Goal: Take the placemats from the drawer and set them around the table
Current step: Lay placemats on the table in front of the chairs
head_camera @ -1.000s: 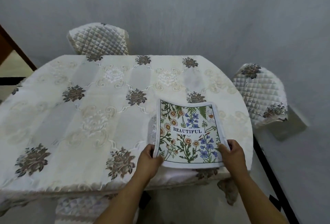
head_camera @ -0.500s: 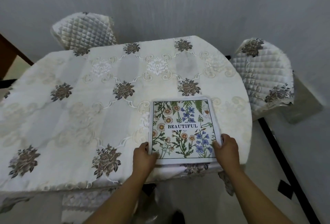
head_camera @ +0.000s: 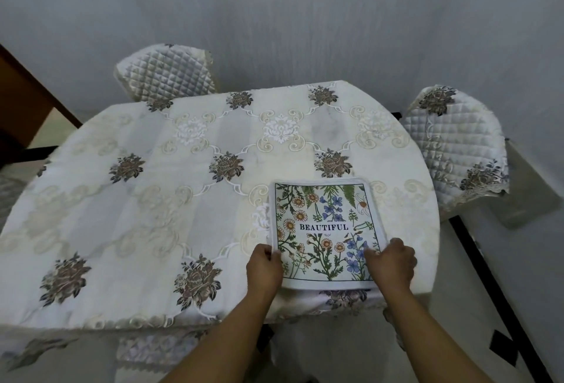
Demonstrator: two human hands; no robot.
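A stack of floral placemats [head_camera: 323,224], white-edged and printed with the word BEAUTIFUL, lies flat on the near right part of the table [head_camera: 189,199]. My left hand [head_camera: 265,266] grips the stack's near left edge, thumb on top. My right hand [head_camera: 392,263] rests on the near right corner, fingers pressing on the top mat. The stack's near edge lies close to the table's front edge. How many mats are in the stack cannot be told.
The table wears a cream embroidered cloth with dark flower patches. A quilted chair [head_camera: 166,73] stands at the far side and another quilted chair [head_camera: 454,144] at the right end. A third chair's cover [head_camera: 158,349] shows under the near edge. Wall behind.
The stack went from tilted up in both hands to lying flat on the cloth. My right hand shifted from the edge onto the top of the mat.
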